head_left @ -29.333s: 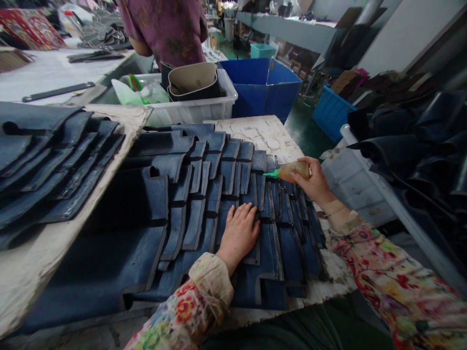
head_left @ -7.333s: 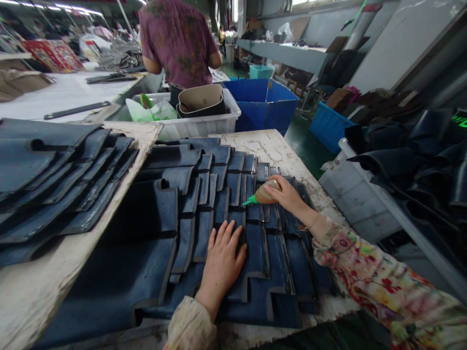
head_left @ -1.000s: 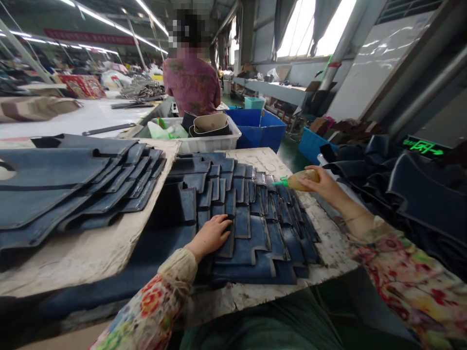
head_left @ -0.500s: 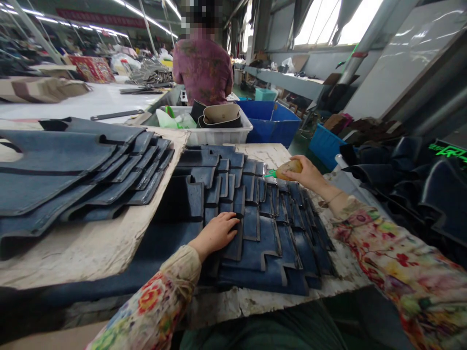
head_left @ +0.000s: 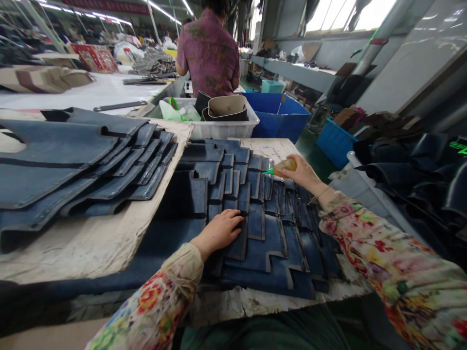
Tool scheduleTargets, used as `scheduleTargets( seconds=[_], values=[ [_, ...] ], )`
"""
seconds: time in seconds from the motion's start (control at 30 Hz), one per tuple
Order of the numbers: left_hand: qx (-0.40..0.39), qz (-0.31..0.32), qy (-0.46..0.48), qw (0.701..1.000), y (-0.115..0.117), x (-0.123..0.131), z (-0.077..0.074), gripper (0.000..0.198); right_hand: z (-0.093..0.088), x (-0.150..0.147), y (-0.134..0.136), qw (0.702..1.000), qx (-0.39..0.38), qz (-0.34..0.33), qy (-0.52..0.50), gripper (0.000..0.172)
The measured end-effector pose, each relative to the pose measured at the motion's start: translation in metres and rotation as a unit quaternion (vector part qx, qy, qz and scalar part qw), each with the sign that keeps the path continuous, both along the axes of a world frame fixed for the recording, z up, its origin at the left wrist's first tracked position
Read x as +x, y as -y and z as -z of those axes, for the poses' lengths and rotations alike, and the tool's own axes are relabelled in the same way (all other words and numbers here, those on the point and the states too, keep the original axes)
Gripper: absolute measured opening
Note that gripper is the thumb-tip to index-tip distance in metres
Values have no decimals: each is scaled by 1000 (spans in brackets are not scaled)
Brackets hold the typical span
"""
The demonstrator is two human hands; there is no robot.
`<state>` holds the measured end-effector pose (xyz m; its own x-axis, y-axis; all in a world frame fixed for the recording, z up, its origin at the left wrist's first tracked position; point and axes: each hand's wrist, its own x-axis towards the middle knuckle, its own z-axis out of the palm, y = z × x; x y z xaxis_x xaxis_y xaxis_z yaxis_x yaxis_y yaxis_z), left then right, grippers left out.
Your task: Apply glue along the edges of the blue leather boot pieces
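Note:
My right hand grips a yellowish squeeze bottle with a green nozzle. The nozzle points left and down at the edge of a dark blue panel, near a shiny wet-looking strip. Overlapping dark blue panels with grey edges and notched corners lie in staggered rows under both hands. Flat on these panels rests my left hand, its fingers stretched out and holding nothing. Shiny streaks run along several panel edges on the right side.
At the left, more blue panels overlap on a pale board. A white bin and a blue bin stand beyond the work surface, with a person behind them. Dark pieces fill a crate at the right.
The bottle in my right hand has moved slightly along the panels, its nozzle a little further left on them. My left hand stays on the same panels. The whole view has shifted slightly.

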<state>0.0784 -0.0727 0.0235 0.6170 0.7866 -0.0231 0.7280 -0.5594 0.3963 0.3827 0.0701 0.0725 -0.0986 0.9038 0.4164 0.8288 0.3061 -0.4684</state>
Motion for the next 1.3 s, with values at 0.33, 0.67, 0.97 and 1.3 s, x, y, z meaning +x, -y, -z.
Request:
scheduleTargets(
  seconds=[0.33,0.67,0.97,1.3],
  values=[
    [-6,-4,0,1000,0,0,-1,39,8,0,-7,1000,-2,10,-18,63],
    [-3,-3,4,1000,0,0,1,39,14,-2,-10,999,-21,20,-28,65],
    [0,-1,-13,1000,0,1,-1,41,17,7,17,997,-72,-26,-16,62],
    [0,-3,-12,1000,1,1,0,41,16,5,54,988,-126,-83,-4,52]
  ],
)
